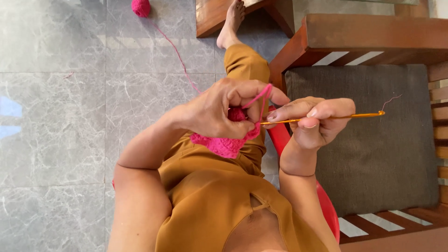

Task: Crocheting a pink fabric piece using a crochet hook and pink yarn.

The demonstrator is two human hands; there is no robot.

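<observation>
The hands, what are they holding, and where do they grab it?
The right hand pinches a golden crochet hook near its working end. The left hand grips the pink crochet piece at its top edge, yarn looped over a finger.

Pink crochet piece (223, 143) and yarn ball (140, 7); golden hook (326, 117); grey marbled floor (56, 116); mustard clothing (210, 196).
</observation>
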